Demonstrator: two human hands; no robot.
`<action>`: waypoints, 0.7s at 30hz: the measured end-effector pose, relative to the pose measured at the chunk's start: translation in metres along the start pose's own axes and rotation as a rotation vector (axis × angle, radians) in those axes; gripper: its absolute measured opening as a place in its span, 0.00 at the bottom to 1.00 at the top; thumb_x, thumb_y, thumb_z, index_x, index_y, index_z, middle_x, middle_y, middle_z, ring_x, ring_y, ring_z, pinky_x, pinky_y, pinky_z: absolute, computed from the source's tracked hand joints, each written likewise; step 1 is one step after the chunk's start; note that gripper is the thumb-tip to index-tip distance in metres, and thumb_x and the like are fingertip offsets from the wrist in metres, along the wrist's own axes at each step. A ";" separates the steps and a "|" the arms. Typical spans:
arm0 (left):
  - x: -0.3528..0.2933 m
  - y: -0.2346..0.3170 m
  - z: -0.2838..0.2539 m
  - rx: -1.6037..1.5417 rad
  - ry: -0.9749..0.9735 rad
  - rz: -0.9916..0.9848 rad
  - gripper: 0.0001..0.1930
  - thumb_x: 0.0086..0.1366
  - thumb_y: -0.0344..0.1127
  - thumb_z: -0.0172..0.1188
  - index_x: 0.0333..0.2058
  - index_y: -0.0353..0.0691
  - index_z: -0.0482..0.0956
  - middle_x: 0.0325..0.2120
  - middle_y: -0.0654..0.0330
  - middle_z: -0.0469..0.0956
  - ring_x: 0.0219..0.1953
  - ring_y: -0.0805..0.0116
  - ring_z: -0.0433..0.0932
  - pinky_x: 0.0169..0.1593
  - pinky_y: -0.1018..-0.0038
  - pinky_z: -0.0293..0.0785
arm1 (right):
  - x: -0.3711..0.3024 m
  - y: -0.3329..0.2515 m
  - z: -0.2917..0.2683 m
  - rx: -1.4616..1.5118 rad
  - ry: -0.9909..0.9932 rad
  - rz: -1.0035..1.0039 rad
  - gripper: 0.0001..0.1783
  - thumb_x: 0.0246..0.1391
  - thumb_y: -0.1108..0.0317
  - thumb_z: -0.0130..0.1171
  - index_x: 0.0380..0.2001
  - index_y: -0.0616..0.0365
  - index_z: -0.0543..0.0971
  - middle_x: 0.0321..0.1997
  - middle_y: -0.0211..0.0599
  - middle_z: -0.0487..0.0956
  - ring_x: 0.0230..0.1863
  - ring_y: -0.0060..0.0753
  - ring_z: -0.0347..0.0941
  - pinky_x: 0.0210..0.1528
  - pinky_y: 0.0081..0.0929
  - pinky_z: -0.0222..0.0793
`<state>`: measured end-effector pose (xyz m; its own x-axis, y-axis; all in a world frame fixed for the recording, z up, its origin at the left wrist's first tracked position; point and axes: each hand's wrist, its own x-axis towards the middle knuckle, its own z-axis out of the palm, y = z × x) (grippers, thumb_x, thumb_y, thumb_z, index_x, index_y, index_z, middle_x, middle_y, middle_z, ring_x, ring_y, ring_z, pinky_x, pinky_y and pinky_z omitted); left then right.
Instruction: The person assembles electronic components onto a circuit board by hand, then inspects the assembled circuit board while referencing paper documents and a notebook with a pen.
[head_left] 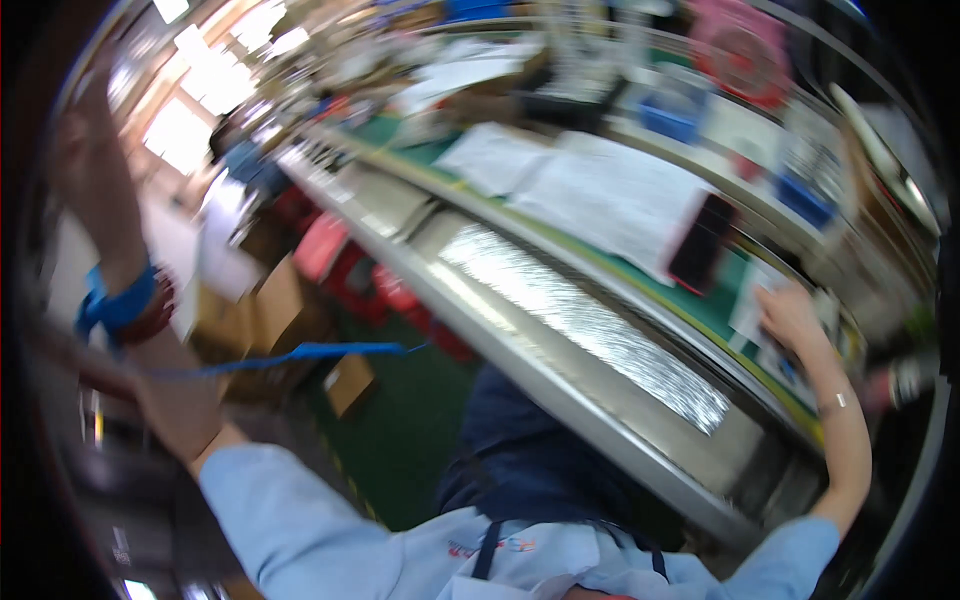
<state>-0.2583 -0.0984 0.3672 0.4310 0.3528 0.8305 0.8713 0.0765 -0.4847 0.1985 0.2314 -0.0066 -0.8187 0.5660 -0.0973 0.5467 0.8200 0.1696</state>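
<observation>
My left hand (95,170) is raised at the far left rim of the head view, and its fingers are smeared by motion. A blue wrist strap (120,300) circles that wrist beside a dark red band (157,303), and a blue cord (340,349) stretches from it over the floor. My right hand (790,315) reaches onto the bench at the right, its fingers over a white paper (752,305). Blur hides whether they grip anything. Just left of this hand, a dark phone-like device with a red edge (703,243) lies across white sheets (615,195).
A metal rail with a shiny silver strip (590,320) runs along the bench front. Blue bins (672,118) and a pink-red fan-like object (740,55) stand behind. Red stools (335,255) and cardboard boxes (265,310) sit on the floor to the left.
</observation>
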 end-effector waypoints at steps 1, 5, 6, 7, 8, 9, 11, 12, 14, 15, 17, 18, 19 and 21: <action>-0.015 0.007 -0.018 0.004 0.046 -0.111 0.13 0.61 0.36 0.53 0.43 0.40 0.72 0.42 0.59 0.73 0.43 0.70 0.71 0.44 0.77 0.67 | 0.001 0.004 0.017 0.019 0.061 0.000 0.14 0.41 0.67 0.50 0.36 0.56 0.71 0.22 0.45 0.74 0.29 0.49 0.70 0.36 0.44 0.62; -0.119 0.027 -0.067 0.179 0.123 -0.520 0.11 0.61 0.32 0.49 0.41 0.38 0.72 0.37 0.61 0.73 0.39 0.71 0.70 0.47 0.76 0.62 | 0.001 0.020 0.037 -0.063 0.012 0.005 0.15 0.40 0.70 0.50 0.36 0.57 0.71 0.21 0.46 0.74 0.28 0.50 0.70 0.35 0.44 0.61; -0.155 0.028 -0.082 0.216 0.092 -0.628 0.11 0.60 0.32 0.49 0.41 0.39 0.72 0.37 0.60 0.72 0.41 0.70 0.68 0.47 0.75 0.62 | 0.002 0.018 0.034 -0.089 0.043 -0.001 0.15 0.39 0.71 0.50 0.35 0.57 0.71 0.21 0.45 0.74 0.27 0.50 0.70 0.35 0.44 0.62; -0.188 0.032 -0.094 0.302 0.036 -0.734 0.10 0.60 0.32 0.49 0.41 0.39 0.72 0.38 0.60 0.71 0.39 0.69 0.68 0.46 0.75 0.63 | 0.004 0.017 0.028 -0.104 0.057 -0.024 0.15 0.39 0.71 0.50 0.35 0.57 0.71 0.21 0.45 0.74 0.27 0.50 0.70 0.35 0.44 0.62; -0.215 0.039 -0.108 0.347 -0.009 -0.910 0.10 0.60 0.32 0.49 0.40 0.39 0.72 0.38 0.59 0.70 0.39 0.69 0.67 0.44 0.75 0.63 | 0.006 0.015 0.023 -0.122 -0.020 0.003 0.15 0.38 0.73 0.51 0.35 0.57 0.70 0.21 0.45 0.74 0.27 0.50 0.70 0.34 0.44 0.62; -0.243 0.041 -0.119 0.402 -0.026 -0.902 0.09 0.60 0.31 0.49 0.40 0.39 0.72 0.36 0.60 0.70 0.38 0.69 0.66 0.42 0.76 0.64 | 0.009 0.013 0.015 -0.144 -0.101 0.039 0.15 0.37 0.75 0.51 0.35 0.58 0.69 0.20 0.44 0.73 0.26 0.49 0.70 0.33 0.43 0.62; -0.281 0.047 -0.144 0.461 -0.048 -0.940 0.09 0.60 0.30 0.49 0.39 0.39 0.72 0.36 0.60 0.69 0.38 0.69 0.66 0.42 0.76 0.64 | 0.019 0.001 -0.006 -0.140 -0.057 -0.019 0.17 0.37 0.76 0.52 0.36 0.57 0.68 0.20 0.44 0.74 0.27 0.47 0.71 0.35 0.41 0.62; -0.294 0.050 -0.152 0.498 -0.078 -0.981 0.09 0.59 0.29 0.49 0.39 0.39 0.72 0.35 0.60 0.69 0.38 0.70 0.66 0.42 0.76 0.64 | 0.021 -0.007 -0.020 -0.135 -0.028 -0.062 0.19 0.36 0.77 0.54 0.37 0.57 0.67 0.21 0.43 0.74 0.28 0.45 0.71 0.36 0.39 0.62; -0.309 0.051 -0.151 0.477 -0.053 -1.028 0.09 0.59 0.29 0.49 0.39 0.38 0.72 0.35 0.60 0.69 0.38 0.69 0.66 0.42 0.76 0.65 | 0.031 -0.032 -0.040 -0.128 0.064 -0.048 0.18 0.33 0.79 0.54 0.34 0.58 0.67 0.22 0.41 0.73 0.28 0.44 0.71 0.35 0.38 0.62; -0.314 0.051 -0.152 0.478 -0.039 -1.061 0.09 0.59 0.28 0.48 0.39 0.38 0.72 0.35 0.60 0.69 0.37 0.69 0.66 0.42 0.76 0.65 | 0.040 -0.054 -0.057 -0.069 0.153 -0.161 0.17 0.33 0.79 0.54 0.32 0.58 0.67 0.21 0.39 0.72 0.28 0.43 0.70 0.35 0.38 0.61; -0.318 0.050 -0.141 0.436 -0.033 -1.074 0.09 0.59 0.28 0.48 0.39 0.38 0.72 0.35 0.60 0.69 0.37 0.68 0.66 0.42 0.76 0.65 | 0.053 -0.093 -0.077 0.006 0.250 -0.323 0.13 0.33 0.77 0.54 0.28 0.57 0.68 0.20 0.36 0.71 0.28 0.42 0.70 0.34 0.37 0.61; -0.319 0.051 -0.141 0.428 -0.043 -1.075 0.10 0.59 0.27 0.48 0.39 0.38 0.71 0.35 0.60 0.69 0.38 0.68 0.66 0.42 0.75 0.65 | 0.066 -0.117 -0.075 0.039 0.259 -0.400 0.12 0.33 0.76 0.54 0.27 0.57 0.69 0.20 0.35 0.70 0.28 0.40 0.70 0.34 0.36 0.61; -0.324 0.049 -0.135 0.419 -0.058 -1.054 0.09 0.58 0.27 0.48 0.39 0.38 0.71 0.35 0.60 0.68 0.37 0.68 0.66 0.42 0.75 0.65 | 0.069 -0.140 -0.083 0.044 0.271 -0.479 0.11 0.33 0.75 0.54 0.27 0.57 0.69 0.20 0.34 0.70 0.28 0.39 0.70 0.34 0.35 0.61; -0.327 0.048 -0.110 0.386 -0.085 -1.013 0.09 0.57 0.27 0.48 0.38 0.37 0.70 0.35 0.59 0.68 0.37 0.68 0.66 0.41 0.75 0.65 | 0.070 -0.179 -0.092 0.086 0.313 -0.618 0.12 0.34 0.74 0.54 0.29 0.56 0.70 0.21 0.32 0.69 0.28 0.36 0.69 0.35 0.33 0.62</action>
<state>-0.3316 -0.3127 0.1023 -0.4766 0.0229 0.8788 0.6742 0.6510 0.3487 0.0270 0.1166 0.0465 -0.9893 -0.0468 0.1382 -0.0338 0.9949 0.0946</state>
